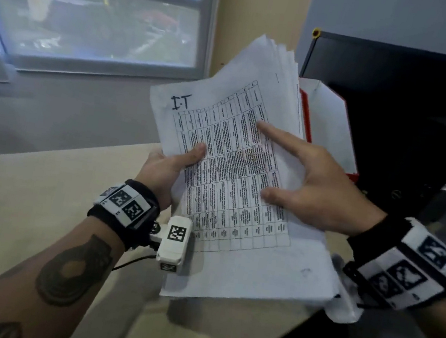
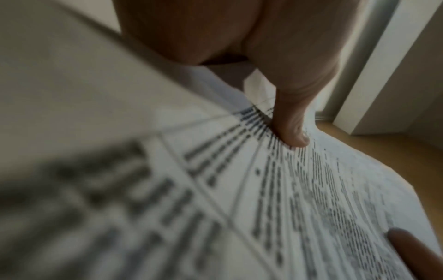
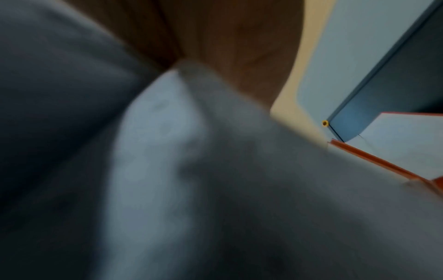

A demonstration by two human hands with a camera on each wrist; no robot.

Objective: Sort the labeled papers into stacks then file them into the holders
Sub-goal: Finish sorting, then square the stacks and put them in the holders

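Head view, left to right: a window [image 1: 91, 15] fills the upper left above a gray wall, and the beige table [image 1: 26, 192] runs bare beneath your left forearm out to its near edge at the lower middle. Your left hand [image 1: 167, 169] grips the left edge of a stack of papers [image 1: 232, 176], thumb curled over the top sheet and fingers hidden beneath. The stack is held up off the table, tilted, its top edge fanned toward the beige wall panel behind. The top sheet carries a printed table and a handwritten "I.T" at its upper left corner. Your right hand [image 1: 313, 187] lies on the sheet's right side, index finger straight and pointing across the print, thumb pressing lower down; whether the other fingers wrap under the right edge is hidden, so you cannot tell if it grips. Just behind the stack's right edge stands a white holder with red trim [image 1: 329, 120], its open top clear of the sheets. A black monitor [image 1: 399, 87] rises behind it at the far right.

Left wrist view: your left thumb [image 2: 294, 125] presses down on the printed sheet [image 2: 311, 189], with the beige table showing past the paper's right edge.

Right wrist view: blurred paper fills most of the frame; the holder's red edge [image 3: 374, 159] shows at right.
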